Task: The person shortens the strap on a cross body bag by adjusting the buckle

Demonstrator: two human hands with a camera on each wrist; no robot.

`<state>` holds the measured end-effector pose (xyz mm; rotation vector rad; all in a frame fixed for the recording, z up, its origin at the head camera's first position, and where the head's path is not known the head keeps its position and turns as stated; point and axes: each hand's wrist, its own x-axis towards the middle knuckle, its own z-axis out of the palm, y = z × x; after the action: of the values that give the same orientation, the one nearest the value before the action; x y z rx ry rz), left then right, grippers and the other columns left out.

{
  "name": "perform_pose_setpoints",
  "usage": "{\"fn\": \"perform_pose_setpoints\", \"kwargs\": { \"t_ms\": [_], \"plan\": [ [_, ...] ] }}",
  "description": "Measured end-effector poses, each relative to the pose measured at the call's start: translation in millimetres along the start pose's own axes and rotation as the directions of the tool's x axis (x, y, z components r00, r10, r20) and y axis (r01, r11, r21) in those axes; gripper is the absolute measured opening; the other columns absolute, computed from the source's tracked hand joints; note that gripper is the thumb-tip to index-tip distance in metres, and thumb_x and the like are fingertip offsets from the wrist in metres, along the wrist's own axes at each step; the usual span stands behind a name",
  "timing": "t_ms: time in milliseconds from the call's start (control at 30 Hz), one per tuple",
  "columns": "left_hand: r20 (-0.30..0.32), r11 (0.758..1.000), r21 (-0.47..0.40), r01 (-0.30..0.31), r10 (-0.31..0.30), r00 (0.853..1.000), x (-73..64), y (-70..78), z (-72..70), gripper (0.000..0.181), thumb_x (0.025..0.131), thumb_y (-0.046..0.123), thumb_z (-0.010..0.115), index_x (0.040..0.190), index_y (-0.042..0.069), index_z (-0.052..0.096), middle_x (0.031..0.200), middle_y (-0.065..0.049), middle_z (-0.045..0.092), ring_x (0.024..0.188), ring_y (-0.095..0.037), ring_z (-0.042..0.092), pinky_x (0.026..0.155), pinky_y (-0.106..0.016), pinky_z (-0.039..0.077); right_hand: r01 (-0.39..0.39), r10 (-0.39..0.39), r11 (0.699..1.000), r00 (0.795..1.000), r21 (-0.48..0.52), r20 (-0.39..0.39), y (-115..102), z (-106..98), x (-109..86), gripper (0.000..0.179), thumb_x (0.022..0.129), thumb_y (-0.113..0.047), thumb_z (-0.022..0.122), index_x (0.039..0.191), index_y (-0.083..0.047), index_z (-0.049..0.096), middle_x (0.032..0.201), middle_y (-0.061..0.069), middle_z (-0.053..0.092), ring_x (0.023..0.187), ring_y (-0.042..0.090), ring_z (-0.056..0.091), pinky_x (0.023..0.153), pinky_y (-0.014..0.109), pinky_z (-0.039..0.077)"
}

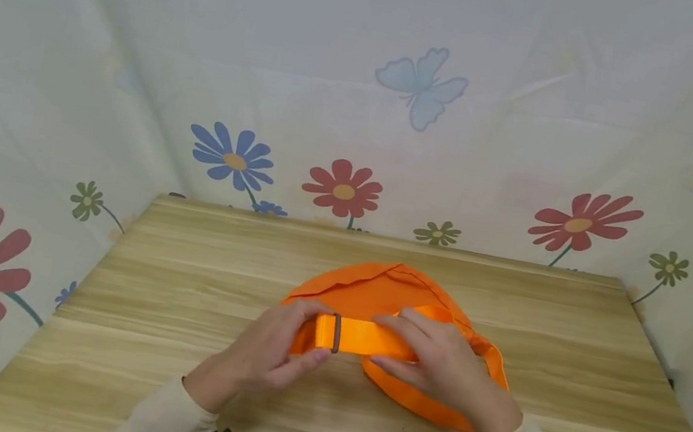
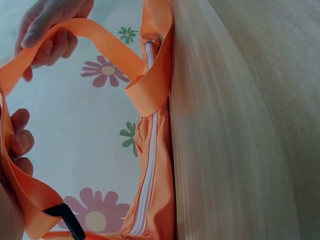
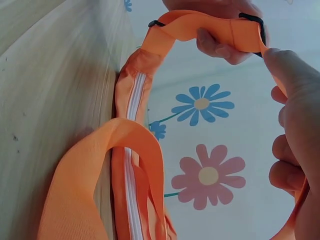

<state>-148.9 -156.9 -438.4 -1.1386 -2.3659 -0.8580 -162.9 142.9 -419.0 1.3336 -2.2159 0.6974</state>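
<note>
Left hand point(image 1: 269, 350): pinches the orange strap point(image 1: 363, 338) by the dark buckle point(image 1: 337, 334), lower centre
Right hand point(image 1: 449, 363): holds the same strap, right of the buckle
Bag point(image 1: 350, 293): on the wooden table point(image 1: 184, 281), lower centre of the frame

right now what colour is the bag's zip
White zip, clearest in the right wrist view.

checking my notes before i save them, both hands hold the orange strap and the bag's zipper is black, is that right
The zipper is white, not black, as the left wrist view shows. The left hand and right hand do hold the orange strap.
</note>
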Motion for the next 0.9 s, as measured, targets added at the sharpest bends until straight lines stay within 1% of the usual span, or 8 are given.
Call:
{"fn": "perform_pose_setpoints", "kwargs": {
  "t_ms": [100,267,433,467,567,667,800,900],
  "plan": [
    [-0.019,1.0,-0.017,-0.023,0.022,1.0,-0.3,-2.3,1.2,0.048,0.108,0.041,0.058,0.139,0.005,0.051,0.12,-0.006,0.071,0.101,-0.017,0.066,0.093,-0.038,0.06,-0.002,0.002,1.0,1.0,0.015,-0.003,-1,0,1.1,0.044,0.106,-0.05,0.065,0.127,-0.011,0.069,0.092,-0.006,0.057,0.066,0.004,0.044,0.063,0.01,0.041],
    [-0.044,0.995,-0.075,-0.07,0.067,0.997,-0.5,-6.2,4.0,0.048,0.108,0.038,0.061,0.139,0.002,0.049,0.118,-0.006,0.071,0.103,-0.018,0.068,0.096,-0.04,0.061,-0.028,0.028,0.999,1.0,0.035,-0.007,-5,3,0.7,0.044,0.106,-0.051,0.064,0.127,-0.012,0.068,0.096,-0.007,0.059,0.071,0.005,0.047,0.066,0.01,0.042],
    [-0.048,0.992,-0.098,-0.084,0.08,0.996,-1.0,-6.4,6.1,0.049,0.107,0.038,0.062,0.139,0.002,0.049,0.121,-0.008,0.068,0.105,-0.018,0.067,0.097,-0.039,0.06,-0.048,0.049,0.996,0.999,0.072,-0.014,-7,8,-0.4,0.043,0.104,-0.05,0.067,0.126,-0.013,0.067,0.1,-0.006,0.062,0.076,0.005,0.05,0.07,0.011,0.045],
    [-0.049,0.991,-0.103,-0.085,0.08,0.996,-0.7,-6.2,6.3,0.05,0.107,0.039,0.062,0.138,0.002,0.049,0.121,-0.008,0.068,0.105,-0.018,0.066,0.097,-0.039,0.06,-0.05,0.052,0.995,0.999,0.085,-0.016,-7,9,-0.5,0.042,0.104,-0.048,0.07,0.126,-0.013,0.067,0.101,-0.005,0.062,0.077,0.006,0.051,0.071,0.012,0.046],
    [-0.055,0.989,-0.118,-0.088,0.082,0.995,0.3,-6.4,7.6,0.05,0.107,0.04,0.062,0.137,0.003,0.049,0.119,-0.007,0.068,0.102,-0.017,0.064,0.094,-0.038,0.06,-0.051,0.054,0.992,0.998,0.114,-0.022,-9,11,0.9,0.039,0.102,-0.043,0.075,0.125,-0.012,0.067,0.101,-0.005,0.062,0.078,0.006,0.051,0.072,0.012,0.046],
    [-0.059,0.987,-0.131,-0.091,0.083,0.995,0.8,-6.2,8.3,0.05,0.106,0.04,0.063,0.136,0.003,0.049,0.117,-0.007,0.068,0.099,-0.016,0.063,0.089,-0.038,0.06,-0.053,0.056,0.988,0.998,0.147,-0.021,-10,12,3.9,0.037,0.102,-0.04,0.076,0.125,-0.012,0.068,0.101,-0.004,0.062,0.078,0.005,0.052,0.071,0.011,0.046],
    [-0.063,0.985,-0.146,-0.088,0.08,0.995,0.6,-5.5,9.4,0.049,0.105,0.039,0.064,0.135,0.003,0.049,0.114,-0.007,0.067,0.094,-0.015,0.061,0.081,-0.038,0.06,-0.044,0.048,0.979,0.999,0.202,-0.015,-11,15,8.6,0.038,0.104,-0.042,0.071,0.126,-0.011,0.067,0.098,-0.003,0.061,0.076,0.005,0.052,0.069,0.01,0.046],
    [-0.054,0.985,-0.156,-0.076,0.068,0.996,1.0,-5.2,10.7,0.049,0.103,0.037,0.067,0.134,0.003,0.049,0.109,-0.006,0.067,0.087,-0.012,0.059,0.075,-0.031,0.058,-0.034,0.037,0.975,0.999,0.219,-0.011,-11,17,11.3,0.04,0.104,-0.043,0.07,0.126,-0.01,0.067,0.098,-0.003,0.061,0.076,0.005,0.053,0.069,0.009,0.047]
  ]
}}
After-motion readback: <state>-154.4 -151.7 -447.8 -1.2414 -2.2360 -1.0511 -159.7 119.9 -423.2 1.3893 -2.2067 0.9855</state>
